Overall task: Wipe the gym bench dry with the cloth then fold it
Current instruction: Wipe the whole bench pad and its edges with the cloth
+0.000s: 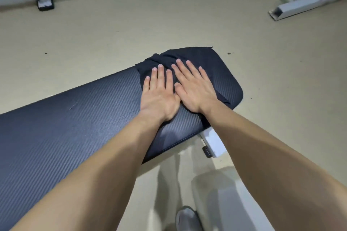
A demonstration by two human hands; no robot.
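The left hand point(159, 92) and right hand point(195, 90) press flat, fingers straight, on the dark cloth point(189, 55) in the middle of the frame, and the long bench point(75, 118) runs off to the lower left, on the left hand's side.

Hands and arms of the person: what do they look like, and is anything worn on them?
Both the left hand and the right hand are bare: no gloves, rings or watch. The forearms are bare too, with no sleeve in view. The fingers have short, unpainted nails.
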